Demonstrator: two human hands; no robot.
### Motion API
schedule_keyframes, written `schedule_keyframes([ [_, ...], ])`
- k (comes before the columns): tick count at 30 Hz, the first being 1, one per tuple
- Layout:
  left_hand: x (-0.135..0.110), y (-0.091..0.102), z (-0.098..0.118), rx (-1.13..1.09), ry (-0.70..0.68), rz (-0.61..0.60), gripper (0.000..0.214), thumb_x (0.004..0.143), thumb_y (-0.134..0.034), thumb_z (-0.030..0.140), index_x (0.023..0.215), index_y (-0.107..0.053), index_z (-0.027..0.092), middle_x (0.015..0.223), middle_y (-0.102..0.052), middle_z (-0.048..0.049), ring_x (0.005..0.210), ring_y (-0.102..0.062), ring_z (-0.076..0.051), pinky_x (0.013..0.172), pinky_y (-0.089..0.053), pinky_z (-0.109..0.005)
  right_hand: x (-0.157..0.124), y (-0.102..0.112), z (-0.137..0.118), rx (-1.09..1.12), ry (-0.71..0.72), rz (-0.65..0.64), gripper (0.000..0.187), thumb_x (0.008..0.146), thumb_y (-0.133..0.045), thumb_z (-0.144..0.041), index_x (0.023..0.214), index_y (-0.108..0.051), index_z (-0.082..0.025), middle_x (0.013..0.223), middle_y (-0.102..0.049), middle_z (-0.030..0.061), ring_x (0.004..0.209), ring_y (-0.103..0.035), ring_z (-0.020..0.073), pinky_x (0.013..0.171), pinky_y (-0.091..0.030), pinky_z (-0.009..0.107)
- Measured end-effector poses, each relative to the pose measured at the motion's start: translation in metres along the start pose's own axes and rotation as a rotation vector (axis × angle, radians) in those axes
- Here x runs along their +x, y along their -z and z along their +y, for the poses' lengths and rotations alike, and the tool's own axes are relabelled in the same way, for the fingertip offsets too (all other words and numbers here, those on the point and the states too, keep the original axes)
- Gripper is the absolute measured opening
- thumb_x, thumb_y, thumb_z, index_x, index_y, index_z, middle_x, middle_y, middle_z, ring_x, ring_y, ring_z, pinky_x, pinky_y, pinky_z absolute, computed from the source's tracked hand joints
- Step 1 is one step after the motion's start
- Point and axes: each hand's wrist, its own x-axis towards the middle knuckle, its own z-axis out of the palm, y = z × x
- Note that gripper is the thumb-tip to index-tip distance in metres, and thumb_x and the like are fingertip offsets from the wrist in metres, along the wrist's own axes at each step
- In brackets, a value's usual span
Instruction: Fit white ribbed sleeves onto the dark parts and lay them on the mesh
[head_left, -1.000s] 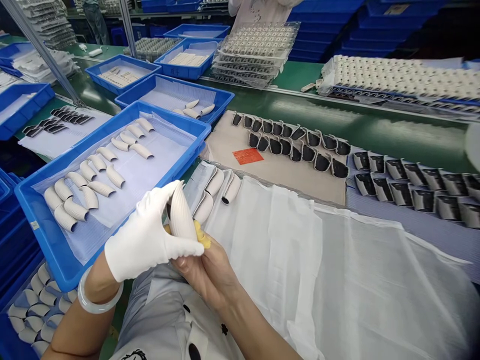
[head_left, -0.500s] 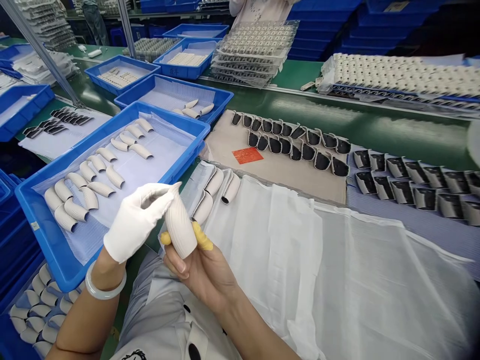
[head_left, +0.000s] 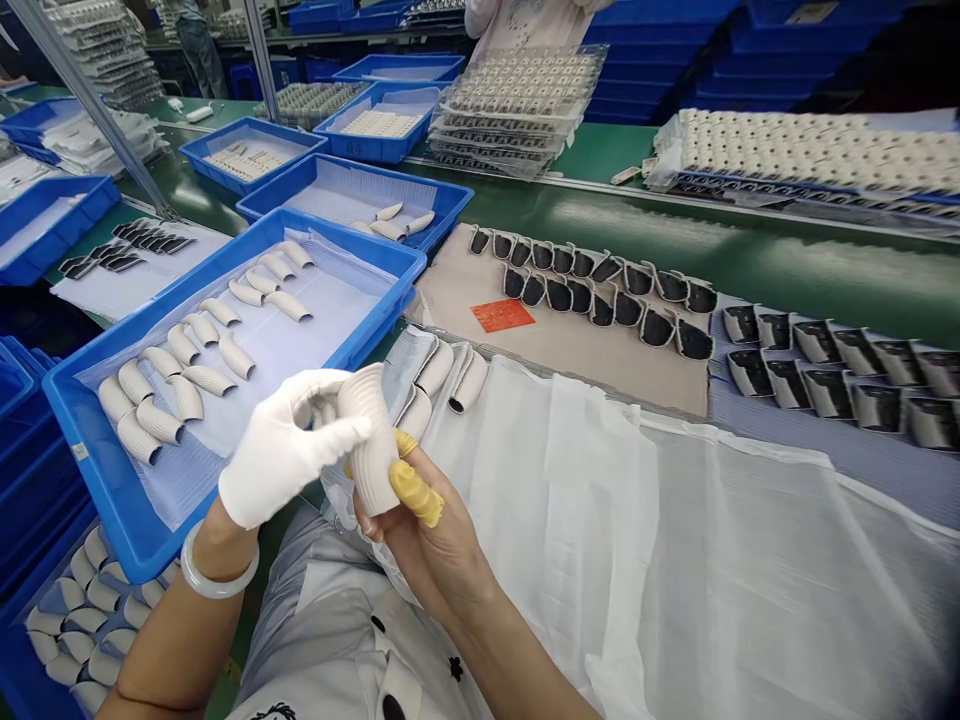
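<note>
The gloved left hand (head_left: 281, 450) is pinching the upper part of a ribbed cream curved shell (head_left: 367, 440) between thumb and fingers, while the right hand (head_left: 435, 540), wearing yellow finger cots (head_left: 416, 492), is gripping its lower end; the shell is tilting between both hands. If they are pressing unevenly, its wall may be creasing; if either grip is loosening, it may be falling toward the lap (head_left: 337, 610) below them

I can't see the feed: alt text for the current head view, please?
A white-gloved left hand and a right hand with yellow finger cots hold one ribbed cream sleeve between them. At left, a blue tray holds similar curved sleeves; ahead, rows of dark-lined pieces lie on beige cloth beside a red card.
</note>
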Motion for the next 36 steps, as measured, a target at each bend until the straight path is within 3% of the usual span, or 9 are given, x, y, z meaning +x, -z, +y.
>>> schedule_keyframes([
  [3, -0.001, -0.004, 0.004, 0.095, -0.001, -0.015, 0.048, 0.059, -0.081, 0.033, 0.102, -0.062, 0.02, 0.101, -0.064, -0.0037, 0.096, -0.059, -0.021, 0.084, -0.049, -0.031, 0.0, 0.001, 0.001, -0.038, 0.027, 0.012, 0.042, 0.072, -0.072, -0.048, 0.101, -0.059, -0.02, 0.071, -0.055, -0.0021, 0.05, -0.047, 0.0085, 0.048, -0.035, 0.023],
  [7, 0.0, -0.005, 0.002, -0.001, 0.037, 0.058, 0.021, 0.076, -0.067, 0.038, 0.085, -0.062, 0.019, 0.081, -0.061, -0.0006, 0.072, -0.057, -0.013, 0.066, -0.048, -0.024, 0.0, 0.003, 0.004, -0.073, 0.051, 0.014, 0.039, 0.073, -0.072, -0.046, 0.099, -0.058, -0.02, 0.073, -0.055, -0.0018, 0.051, -0.047, 0.0082, 0.049, -0.036, 0.023],
  [10, 0.001, -0.003, -0.002, -0.053, 0.056, 0.056, 0.017, 0.083, -0.059, 0.036, 0.079, -0.061, 0.019, 0.062, -0.053, 0.003, 0.05, -0.046, -0.009, 0.05, -0.041, -0.022, -0.001, 0.004, 0.005, -0.104, 0.061, 0.01, 0.04, 0.073, -0.071, -0.046, 0.101, -0.058, -0.021, 0.079, -0.057, -0.0006, 0.052, -0.048, 0.0081, 0.048, -0.037, 0.023],
  [12, 0.001, -0.002, -0.002, -0.057, 0.051, 0.051, 0.016, 0.083, -0.058, 0.035, 0.078, -0.062, 0.02, 0.056, -0.05, 0.0044, 0.046, -0.041, -0.008, 0.048, -0.039, -0.022, -0.001, 0.004, 0.005, -0.121, 0.069, 0.012, 0.041, 0.073, -0.072, -0.046, 0.103, -0.058, -0.022, 0.087, -0.058, 0.001, 0.053, -0.048, 0.0077, 0.049, -0.038, 0.023],
  [18, 0.0, -0.005, 0.003, 0.051, 0.018, 0.087, 0.025, 0.068, -0.075, 0.034, 0.085, -0.065, 0.019, 0.082, -0.063, 0.0002, 0.075, -0.057, -0.014, 0.07, -0.048, -0.024, 0.0, 0.009, 0.006, -0.207, 0.112, 0.014, 0.041, 0.076, -0.07, -0.048, 0.105, -0.057, -0.023, 0.091, -0.056, 0.0005, 0.055, -0.049, 0.0071, 0.05, -0.039, 0.023],
  [25, 0.002, -0.006, 0.0, -0.024, 0.024, 0.038, 0.016, 0.082, -0.061, 0.034, 0.085, -0.067, 0.02, 0.078, -0.062, 0.0006, 0.053, -0.05, -0.007, 0.052, -0.045, -0.021, 0.001, 0.015, 0.008, -0.255, 0.129, 0.009, 0.039, 0.078, -0.066, -0.049, 0.107, -0.055, -0.025, 0.095, -0.057, 0.0011, 0.055, -0.05, 0.0069, 0.05, -0.04, 0.023],
  [31, 0.004, -0.011, 0.004, 0.095, -0.137, 0.081, 0.017, 0.074, -0.07, 0.029, 0.089, -0.069, 0.02, 0.091, -0.068, -0.0021, 0.085, -0.062, -0.016, 0.079, -0.05, -0.026, -0.004, 0.014, 0.001, -0.339, 0.178, 0.034, 0.037, 0.078, -0.067, -0.046, 0.103, -0.054, -0.022, 0.079, -0.057, -0.0019, 0.053, -0.049, 0.0084, 0.05, -0.043, 0.024],
  [36, 0.011, -0.019, 0.001, 0.203, -0.112, 0.157, 0.016, 0.072, -0.07, 0.033, 0.074, -0.067, 0.017, 0.074, -0.065, -0.0002, 0.066, -0.059, -0.012, 0.063, -0.049, -0.023, -0.011, 0.015, -0.002, -0.458, 0.206, 0.065, 0.039, 0.082, -0.06, -0.05, 0.106, -0.05, -0.021, 0.066, -0.058, -0.0035, 0.052, -0.052, 0.011, 0.05, -0.044, 0.025],
])
